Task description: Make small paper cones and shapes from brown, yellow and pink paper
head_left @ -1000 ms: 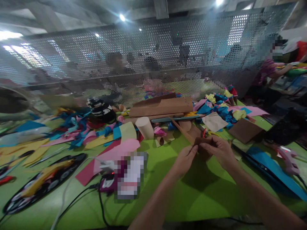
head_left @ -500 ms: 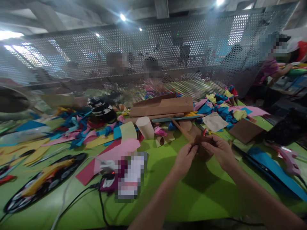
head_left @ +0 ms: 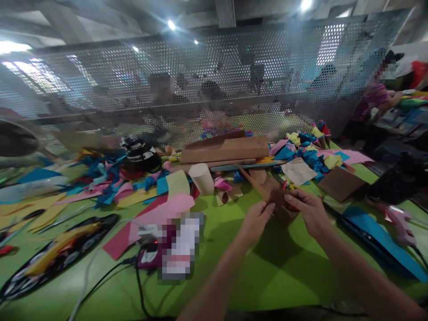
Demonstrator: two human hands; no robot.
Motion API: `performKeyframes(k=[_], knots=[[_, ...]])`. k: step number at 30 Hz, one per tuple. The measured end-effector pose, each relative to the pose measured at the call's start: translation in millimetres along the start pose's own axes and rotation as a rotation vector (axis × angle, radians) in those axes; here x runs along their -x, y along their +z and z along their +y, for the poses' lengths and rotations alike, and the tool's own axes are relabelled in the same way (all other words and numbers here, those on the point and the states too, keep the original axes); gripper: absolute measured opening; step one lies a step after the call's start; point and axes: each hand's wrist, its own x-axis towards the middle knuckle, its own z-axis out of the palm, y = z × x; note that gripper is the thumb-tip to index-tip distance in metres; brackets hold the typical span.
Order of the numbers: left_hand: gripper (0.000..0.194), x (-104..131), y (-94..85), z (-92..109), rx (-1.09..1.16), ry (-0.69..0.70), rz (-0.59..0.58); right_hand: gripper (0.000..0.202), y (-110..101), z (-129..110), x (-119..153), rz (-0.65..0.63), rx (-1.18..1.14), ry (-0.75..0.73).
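Between my hands, a little above the green table, is a piece of brown paper (head_left: 282, 206), bent or folded. My left hand (head_left: 257, 219) pinches its left edge between thumb and fingers. At the right edge, my right hand (head_left: 306, 209) grips the same piece with thumb and forefinger. Just behind the paper lie a strip of tan paper (head_left: 256, 182) and something with a red tip (head_left: 284, 184). A white paper roll (head_left: 201, 179) stands farther left, beside a crumpled pink paper flower (head_left: 223, 183).
A pink glue gun (head_left: 401, 223) lies at right near blue paper (head_left: 397, 249). On the left are a power strip with cables (head_left: 147, 258), a black tray (head_left: 60, 256) and coloured paper scraps (head_left: 167, 209). Rolled brown paper (head_left: 224, 149) lies before a perforated metal screen (head_left: 214, 80).
The brown paper has turned so that more of its face shows, and my right hand has shifted slightly rightward along it. Both hands keep their hold.
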Motion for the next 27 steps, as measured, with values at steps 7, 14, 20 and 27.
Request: performKeyframes(k=[7,14,20,27], knots=[[0.030,0,-6.5,7,0.051,0.024,0.046,0.030,-7,2,-5,0.111,-0.004,-0.073],[0.034,1,-16.3,10,0.174,0.033,0.190,0.027,-12,-6,-6,0.130,-0.040,-0.148],[0.041,5,-9.2,9,0.098,0.046,-0.004,0.027,-11,0,-6,0.088,-0.044,-0.075],[0.027,3,-7.3,9,0.052,0.032,0.044,0.027,-4,0,-3,0.057,-0.083,-0.040]])
